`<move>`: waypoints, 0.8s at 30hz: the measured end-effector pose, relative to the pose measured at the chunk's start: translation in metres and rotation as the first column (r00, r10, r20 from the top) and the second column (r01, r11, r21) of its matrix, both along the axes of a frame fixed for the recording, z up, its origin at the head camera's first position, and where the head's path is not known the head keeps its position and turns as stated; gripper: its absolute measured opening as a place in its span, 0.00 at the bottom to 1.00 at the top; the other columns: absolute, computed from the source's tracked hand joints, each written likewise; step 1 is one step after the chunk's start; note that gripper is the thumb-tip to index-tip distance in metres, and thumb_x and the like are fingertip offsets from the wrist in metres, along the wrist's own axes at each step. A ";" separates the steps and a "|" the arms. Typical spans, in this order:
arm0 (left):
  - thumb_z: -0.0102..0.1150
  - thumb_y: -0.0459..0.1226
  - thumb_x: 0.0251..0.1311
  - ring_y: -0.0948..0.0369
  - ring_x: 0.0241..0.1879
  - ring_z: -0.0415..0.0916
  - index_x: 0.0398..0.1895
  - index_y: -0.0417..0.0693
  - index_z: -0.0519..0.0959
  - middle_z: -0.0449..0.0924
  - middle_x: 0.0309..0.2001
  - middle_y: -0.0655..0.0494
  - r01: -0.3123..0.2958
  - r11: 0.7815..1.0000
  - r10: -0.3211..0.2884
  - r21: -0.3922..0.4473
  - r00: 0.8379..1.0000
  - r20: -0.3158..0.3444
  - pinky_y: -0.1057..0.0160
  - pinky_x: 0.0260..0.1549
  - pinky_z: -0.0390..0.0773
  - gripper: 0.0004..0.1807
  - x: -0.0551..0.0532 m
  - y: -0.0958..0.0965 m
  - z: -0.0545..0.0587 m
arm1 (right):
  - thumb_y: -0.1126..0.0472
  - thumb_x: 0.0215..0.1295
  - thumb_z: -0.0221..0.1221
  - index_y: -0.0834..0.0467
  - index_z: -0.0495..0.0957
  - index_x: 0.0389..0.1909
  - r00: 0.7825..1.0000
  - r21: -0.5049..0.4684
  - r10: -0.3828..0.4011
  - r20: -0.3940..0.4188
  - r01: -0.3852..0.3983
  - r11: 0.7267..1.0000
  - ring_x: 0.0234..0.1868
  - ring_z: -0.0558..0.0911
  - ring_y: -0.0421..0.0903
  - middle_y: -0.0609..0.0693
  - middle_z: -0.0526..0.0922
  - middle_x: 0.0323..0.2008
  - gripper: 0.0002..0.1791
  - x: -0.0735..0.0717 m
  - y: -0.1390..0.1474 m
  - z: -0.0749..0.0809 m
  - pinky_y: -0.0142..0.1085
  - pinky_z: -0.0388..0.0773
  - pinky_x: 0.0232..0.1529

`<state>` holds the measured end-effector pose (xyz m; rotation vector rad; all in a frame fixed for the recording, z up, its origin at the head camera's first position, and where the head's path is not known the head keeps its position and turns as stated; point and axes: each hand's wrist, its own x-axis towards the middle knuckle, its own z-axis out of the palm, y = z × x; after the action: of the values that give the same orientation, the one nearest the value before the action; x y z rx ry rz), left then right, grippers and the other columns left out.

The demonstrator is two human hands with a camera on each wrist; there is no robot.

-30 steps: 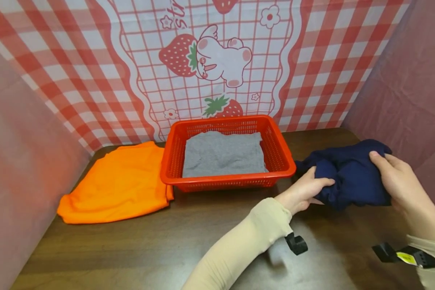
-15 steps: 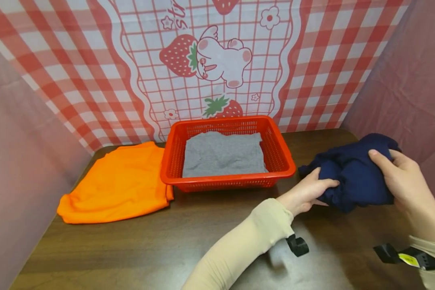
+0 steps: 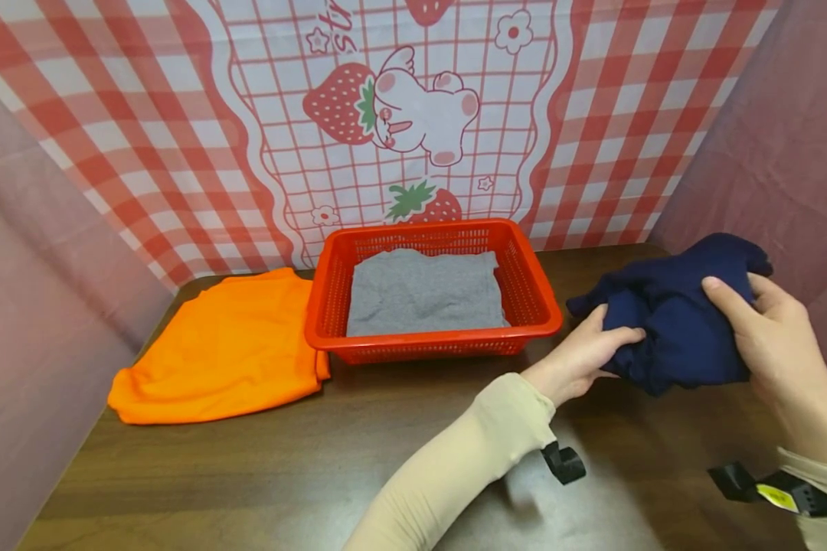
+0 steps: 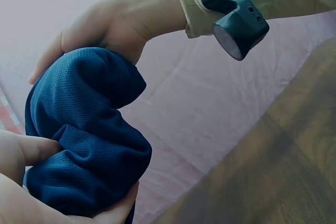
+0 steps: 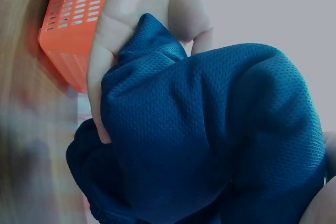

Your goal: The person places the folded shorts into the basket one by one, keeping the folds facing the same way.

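On the right we see navy blue cloth with a fine mesh pattern, on the left orange cloth, and between them grey cloth in a red basket. Our far backdrop is red-and-white check around a red-gridded white panel of strawberries and flowers, with pink curtains left and right. Near us, our sleeves are beige, the table brown wood grain.

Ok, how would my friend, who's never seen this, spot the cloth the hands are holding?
On the brown table, find the red basket. To its right, the left hand and right hand grip a bunched-up cloth. It's the dark blue one, while the gray cloth lies in the basket and the orange cloth lies on the basket's left.
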<state>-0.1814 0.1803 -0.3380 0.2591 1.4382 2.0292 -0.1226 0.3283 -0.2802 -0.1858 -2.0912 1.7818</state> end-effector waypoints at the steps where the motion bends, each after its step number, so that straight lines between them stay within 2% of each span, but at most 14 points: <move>1: 0.54 0.32 0.56 0.62 0.34 0.71 0.48 0.63 0.68 0.74 0.41 0.63 -0.003 1.000 0.002 0.015 1.000 0.003 0.55 0.39 0.75 0.19 -0.001 -0.001 0.001 | 0.59 0.61 0.56 0.47 0.74 0.38 1.000 -0.007 -0.005 -0.012 0.004 1.000 0.16 0.77 0.34 0.36 0.80 0.20 0.06 0.000 -0.003 0.001 0.25 0.72 0.16; 4: 0.54 0.32 0.56 0.62 0.35 0.72 0.48 0.64 0.69 0.75 0.41 0.62 0.003 0.999 -0.003 0.052 1.000 0.006 0.57 0.40 0.75 0.19 -0.003 -0.005 0.004 | 0.61 0.60 0.58 0.48 0.75 0.40 0.999 -0.039 -0.013 -0.049 0.011 0.999 0.16 0.77 0.33 0.36 0.80 0.22 0.08 0.001 -0.011 0.005 0.24 0.72 0.17; 6: 0.54 0.33 0.57 0.62 0.35 0.73 0.49 0.65 0.68 0.75 0.41 0.62 0.031 0.998 -0.031 0.061 1.000 0.002 0.58 0.40 0.75 0.19 -0.006 -0.008 0.006 | 0.63 0.58 0.59 0.49 0.75 0.40 0.998 -0.060 -0.019 -0.068 0.015 0.998 0.17 0.77 0.33 0.36 0.81 0.24 0.10 0.001 -0.016 0.007 0.23 0.72 0.18; 10: 0.52 0.34 0.58 0.62 0.36 0.72 0.54 0.66 0.65 0.73 0.44 0.64 0.098 0.993 -0.098 0.068 0.995 -0.005 0.56 0.43 0.75 0.23 -0.011 -0.016 0.010 | 0.64 0.57 0.60 0.49 0.75 0.41 0.997 -0.044 -0.032 -0.072 0.029 0.999 0.17 0.77 0.33 0.36 0.81 0.25 0.11 0.000 -0.022 0.012 0.23 0.72 0.18; 12: 0.52 0.34 0.59 0.62 0.37 0.72 0.57 0.67 0.63 0.72 0.45 0.65 0.109 0.991 -0.109 0.073 0.994 -0.008 0.56 0.45 0.74 0.25 -0.013 -0.018 0.012 | 0.63 0.57 0.60 0.49 0.75 0.41 0.997 -0.024 -0.033 -0.071 0.031 0.999 0.16 0.77 0.33 0.36 0.81 0.24 0.11 -0.001 -0.024 0.014 0.23 0.72 0.17; 18: 0.52 0.34 0.59 0.63 0.43 0.71 0.64 0.64 0.58 0.69 0.51 0.65 0.071 0.994 -0.070 0.081 0.997 -0.011 0.58 0.51 0.71 0.31 -0.015 -0.022 0.016 | 0.64 0.56 0.61 0.50 0.75 0.41 0.995 -0.019 -0.026 -0.101 0.025 1.000 0.17 0.78 0.33 0.36 0.81 0.25 0.12 -0.005 -0.032 0.018 0.23 0.73 0.18; 22: 0.53 0.35 0.57 0.64 0.52 0.66 0.66 0.64 0.55 0.63 0.59 0.67 0.018 0.999 -0.017 0.050 0.999 -0.029 0.58 0.57 0.65 0.34 -0.016 -0.025 0.018 | 0.65 0.55 0.61 0.51 0.75 0.43 0.992 -0.027 -0.021 -0.127 0.018 0.999 0.18 0.78 0.32 0.37 0.81 0.25 0.14 -0.008 -0.037 0.021 0.22 0.73 0.19; 24: 0.53 0.36 0.57 0.64 0.54 0.63 0.67 0.64 0.54 0.60 0.60 0.68 -0.002 0.999 0.004 0.046 0.999 -0.040 0.57 0.59 0.62 0.35 -0.016 -0.026 0.019 | 0.65 0.55 0.61 0.50 0.75 0.43 0.991 0.000 -0.028 -0.128 0.029 1.000 0.19 0.78 0.31 0.36 0.81 0.26 0.15 -0.010 -0.039 0.023 0.22 0.73 0.19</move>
<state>-0.1972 0.1542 -0.3190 0.3184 1.4179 2.0726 -0.1322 0.2891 -0.2576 -0.0977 -1.9906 1.7281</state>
